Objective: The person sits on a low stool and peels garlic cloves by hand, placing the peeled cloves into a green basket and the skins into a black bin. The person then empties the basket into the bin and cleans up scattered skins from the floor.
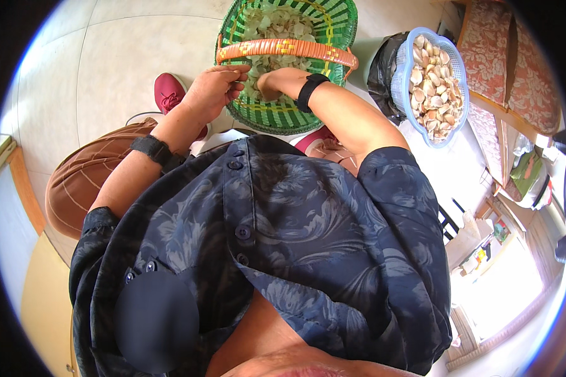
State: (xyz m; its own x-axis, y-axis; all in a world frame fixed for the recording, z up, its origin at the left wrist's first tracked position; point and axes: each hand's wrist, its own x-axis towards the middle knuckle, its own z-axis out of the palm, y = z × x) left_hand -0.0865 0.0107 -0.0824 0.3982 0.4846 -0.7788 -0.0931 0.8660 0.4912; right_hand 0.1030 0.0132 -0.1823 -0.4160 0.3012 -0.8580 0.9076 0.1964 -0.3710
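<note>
A green woven basket (283,120) with an orange wrapped handle (283,46) stands before me, holding pale, papery garlic skins (283,28). My left hand (217,89) is over the basket's left rim, fingers curled and fingertips close together; whether something small is between them cannot be told. Just right of it, my right hand (276,84) reaches down inside the basket under the handle. Its fingertips are hidden, so what it touches is unclear. To the right, a light-blue perforated plastic basket (396,77) is filled with unpeeled garlic cloves (434,89).
A bin lined with a black plastic bag (382,70) stands beside the blue basket, partly behind it. Wooden seating with patterned upholstery (486,61) is at the upper right. My red shoes (170,92) are on the tiled floor near the green basket.
</note>
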